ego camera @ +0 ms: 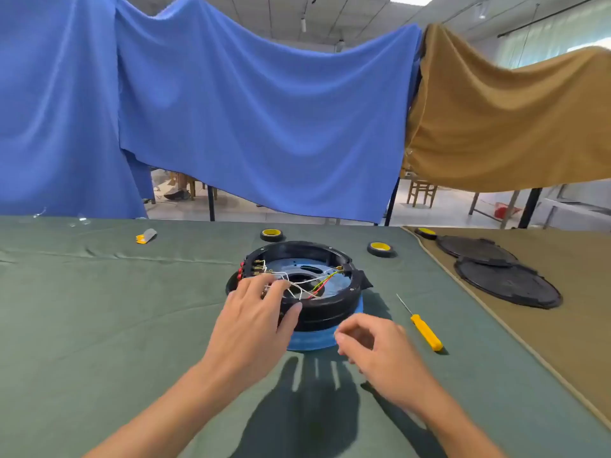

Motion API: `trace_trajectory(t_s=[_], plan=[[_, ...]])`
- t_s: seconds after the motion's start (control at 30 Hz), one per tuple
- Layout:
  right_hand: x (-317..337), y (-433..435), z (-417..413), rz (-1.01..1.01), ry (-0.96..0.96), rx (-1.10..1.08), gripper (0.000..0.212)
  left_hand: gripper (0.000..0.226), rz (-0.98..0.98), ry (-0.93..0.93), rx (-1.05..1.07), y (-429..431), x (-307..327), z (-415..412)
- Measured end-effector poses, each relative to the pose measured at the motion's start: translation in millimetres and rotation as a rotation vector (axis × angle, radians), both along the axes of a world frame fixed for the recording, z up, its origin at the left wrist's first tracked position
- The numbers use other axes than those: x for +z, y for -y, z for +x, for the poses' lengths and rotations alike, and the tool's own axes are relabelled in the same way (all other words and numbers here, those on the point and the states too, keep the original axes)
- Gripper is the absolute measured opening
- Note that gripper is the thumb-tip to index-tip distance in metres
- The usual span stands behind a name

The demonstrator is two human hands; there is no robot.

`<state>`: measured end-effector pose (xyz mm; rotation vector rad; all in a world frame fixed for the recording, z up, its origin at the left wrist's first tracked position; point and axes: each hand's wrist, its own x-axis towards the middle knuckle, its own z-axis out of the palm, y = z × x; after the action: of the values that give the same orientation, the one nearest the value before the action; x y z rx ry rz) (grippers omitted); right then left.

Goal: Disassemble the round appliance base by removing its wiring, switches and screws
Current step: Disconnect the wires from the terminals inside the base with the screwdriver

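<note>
**Base handling and grip points**

Position: the round appliance base (325, 305) sat open side up on a blue support pad (314, 340), near the middle of the table (99, 309) and directly ahead of the person.

Left hand (256, 312): the fingers were spread and nearly straight across the near-left rim, with the tips among the wiring (297, 285). The thumb pressed against the black outer wall. Whether a fingertip pinched a wire could not be told.

Right hand (373, 342): it hovered just in front of the pad with the fingers loosely curled and the thumb close to the index finger. Nothing showed between them. The yellow screwdriver (426, 332) lay apart to its right.

Handling, as judged:
- The shell looked like rigid moulded plastic, light enough for one hand. The outer wall and rim were the sound places to brace or lift.
- The wires were thin, limp and tangled. They should be taken at the terminals, not pulled mid-run.
- The red switches (243, 269) sat on the left wall. Their tabs looked easy to bend.
- The base could slide on the pad unless steadied.

Markings: no brand, label or writing could be read on any part.
</note>
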<state>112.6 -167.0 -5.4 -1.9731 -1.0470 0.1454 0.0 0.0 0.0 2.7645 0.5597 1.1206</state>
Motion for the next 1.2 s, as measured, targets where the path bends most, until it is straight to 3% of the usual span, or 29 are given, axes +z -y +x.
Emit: trace_trajectory(t_s=[0.3,0.47,0.53,0.63,0.8,1.0,1.2], plan=[[-9,-23,40,0.007,0.191,-0.079,0.014,0.036,0.201,0.084,-0.077,-8,-29,40],[-25,12,59,0.06,0.528,-0.227,0.009,0.033,0.231,0.163,-0.065,-3,-37,41],[-24,23,76,0.04,0.512,-0.423,0.006,0.033,0.244,0.191,-0.053,-5,-38,42],[-28,33,92,-0.197,0.424,-0.636,0.023,0.033,0.278,0.207,-0.067,-6,-41,41],[-33,36,97,-0.395,0.399,-0.649,0.023,0.033,0.283,0.225,-0.066,-9,-44,42],[-31,30,82,-0.055,0.43,-0.564,0.031,0.03,0.245,0.237,-0.074,-9,-46,44],[-33,27,73,-0.091,0.438,-0.583,0.031,0.028,0.211,0.259,-0.099,-8,-46,43]])
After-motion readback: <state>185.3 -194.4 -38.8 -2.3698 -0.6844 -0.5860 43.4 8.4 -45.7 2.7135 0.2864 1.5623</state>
